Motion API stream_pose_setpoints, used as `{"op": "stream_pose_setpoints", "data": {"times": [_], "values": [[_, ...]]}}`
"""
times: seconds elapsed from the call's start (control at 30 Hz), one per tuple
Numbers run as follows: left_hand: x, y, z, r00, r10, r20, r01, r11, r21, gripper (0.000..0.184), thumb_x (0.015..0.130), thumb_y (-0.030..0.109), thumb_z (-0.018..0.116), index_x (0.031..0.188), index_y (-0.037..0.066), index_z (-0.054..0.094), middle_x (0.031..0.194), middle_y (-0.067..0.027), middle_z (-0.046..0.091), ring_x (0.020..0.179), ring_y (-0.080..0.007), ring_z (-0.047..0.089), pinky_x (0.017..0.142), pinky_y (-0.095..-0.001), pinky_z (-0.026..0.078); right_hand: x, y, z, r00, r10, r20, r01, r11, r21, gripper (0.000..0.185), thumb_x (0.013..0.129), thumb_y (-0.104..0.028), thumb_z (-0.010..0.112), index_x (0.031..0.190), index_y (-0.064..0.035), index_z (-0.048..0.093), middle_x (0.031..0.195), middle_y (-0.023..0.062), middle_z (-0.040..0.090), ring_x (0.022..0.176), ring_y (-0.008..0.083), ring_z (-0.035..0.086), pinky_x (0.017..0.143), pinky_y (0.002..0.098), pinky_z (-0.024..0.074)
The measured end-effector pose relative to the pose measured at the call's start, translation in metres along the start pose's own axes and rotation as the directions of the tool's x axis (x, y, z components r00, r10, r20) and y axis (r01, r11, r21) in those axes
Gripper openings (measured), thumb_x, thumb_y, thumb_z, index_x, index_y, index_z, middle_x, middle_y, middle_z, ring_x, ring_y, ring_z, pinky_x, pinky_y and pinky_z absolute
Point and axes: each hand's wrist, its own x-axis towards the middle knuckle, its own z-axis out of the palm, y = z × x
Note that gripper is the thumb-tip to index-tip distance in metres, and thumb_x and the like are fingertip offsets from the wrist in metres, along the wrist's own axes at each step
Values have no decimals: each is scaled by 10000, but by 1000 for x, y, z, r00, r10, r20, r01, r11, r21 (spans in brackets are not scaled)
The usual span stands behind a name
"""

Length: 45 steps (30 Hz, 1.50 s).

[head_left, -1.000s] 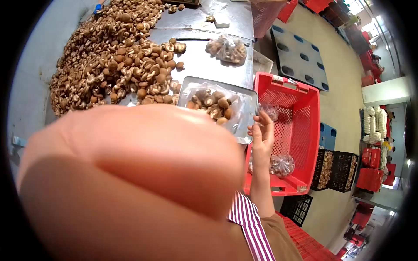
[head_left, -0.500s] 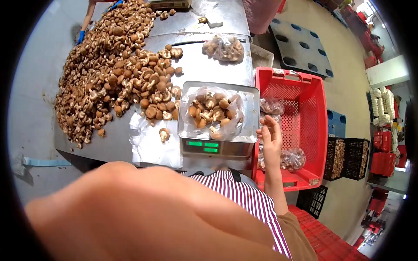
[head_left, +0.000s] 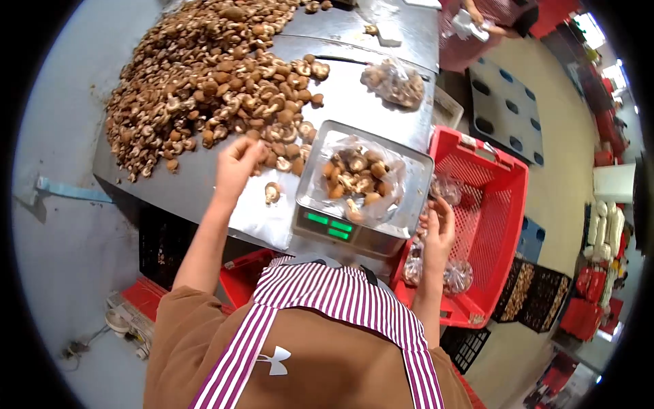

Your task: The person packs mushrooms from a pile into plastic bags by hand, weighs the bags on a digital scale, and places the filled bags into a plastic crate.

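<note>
At the front edge of the mushroom pile [head_left: 225,75] is my left hand [head_left: 238,163], its fingers curled together; whatever they may hold is hidden. My right hand [head_left: 439,223] has its fingers loosely apart and holds nothing, beside the right edge of the scale [head_left: 415,167]. An open clear bag of mushrooms [head_left: 357,177] rests on the scale's tray, above lit green digits. Left of the scale, one loose mushroom [head_left: 272,193] lies on a stack of white bags [head_left: 262,221].
A filled bag [head_left: 394,83] sits on the metal table behind the scale. The red crate [head_left: 501,232] at the right holds several bagged portions. Another person [head_left: 477,31] stands beyond the table, white material in hand. Black crates [head_left: 516,290] and a pallet [head_left: 507,109] are on the floor.
My left arm, large and blurred close to the camera before, has moved back down, and its hand is now at the pile. The view has shifted; another person has come into sight at the top.
</note>
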Motion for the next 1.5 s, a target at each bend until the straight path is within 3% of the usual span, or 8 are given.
{"op": "stream_pose_setpoints", "data": {"times": [0.13, 0.27, 0.47, 0.67, 0.87, 1.1, 1.3, 1.5], "values": [[3, -156, -22, 983, -54, -176, 120, 911, 394, 135, 856, 179, 690, 887, 48, 699, 671, -46, 639, 602, -122, 583, 571, -295, 470, 9, 18, -6, 998, -62, 18, 63, 997, -47, 356, 1008, -156, 540, 1332, -11, 509, 1148, 73, 618, 867, 107, 591, 758, 250, 491], [4, -164, 17, 990, 134, -39, -90, 829, 553, 181, 833, 135, 674, 1009, 94, 691, 923, -129, 681, 785, -289, 660, 706, -400, 516, 14, 16, 2, 996, -74, 54, 79, 993, -92, 354, 1001, -139, 550, 1334, -25, 517, 1153, 77, 612, 871, 108, 591, 767, 255, 492], [19, -171, 48, 995, -19, 100, -77, 496, 865, 464, 823, 146, 693, 1272, 167, 581, 1169, -138, 561, 956, -391, 636, 801, -494, 516, 16, 7, 15, 983, -155, 99, 173, 961, -215, 352, 998, -123, 549, 1335, -22, 521, 1163, 85, 611, 883, 120, 601, 777, 259, 493], [18, -174, 42, 990, 138, 19, -105, 654, 749, 229, 863, 170, 661, 1077, 90, 677, 1006, -159, 643, 917, -362, 637, 793, -436, 509, 6, 13, 5, 994, -81, 74, 94, 978, -184, 333, 971, -72, 552, 1295, 3, 546, 1153, 104, 623, 912, 148, 606, 824, 303, 510], [-12, -89, 41, 967, -42, -252, -1, 986, -169, 161, 909, 71, 627, 1053, 0, 614, 899, -35, 612, 817, -115, 589, 717, -271, 482, 2, 17, 2, 987, -158, 17, 159, 975, -155, 297, 1006, -117, 535, 1278, -3, 567, 1145, 84, 629, 898, 125, 609, 790, 265, 503], [-54, 31, 68, 789, 612, 48, -613, 781, 122, 219, 838, 19, 652, 1055, 30, 630, 879, -37, 576, 656, -92, 506, 534, -237, 425, 5, 1, 19, 984, -176, 18, 177, 980, -93, 255, 974, -40, 531, 1218, 5, 590, 1137, 83, 608, 973, 154, 595, 867, 297, 504], [-46, 28, 103, 818, 531, 221, -575, 762, 297, 235, 837, 46, 698, 1066, 61, 644, 863, -61, 594, 616, -134, 527, 507, -292, 434, 0, -10, 27, 962, -273, 12, 272, 951, -145, 241, 952, -30, 541, 1182, 11, 599, 1134, 101, 608, 1003, 188, 603, 888, 317, 492], [-40, 23, 81, 888, 460, 23, -445, 844, 299, 373, 823, 49, 729, 1178, 64, 617, 872, -19, 485, 633, -89, 419, 515, -229, 367, -14, -35, 29, 957, -290, -2, 282, 935, -216, 288, 927, -58, 579, 1206, 10, 583, 1184, 125, 585, 1087, 232, 586, 929, 345, 468]]}}
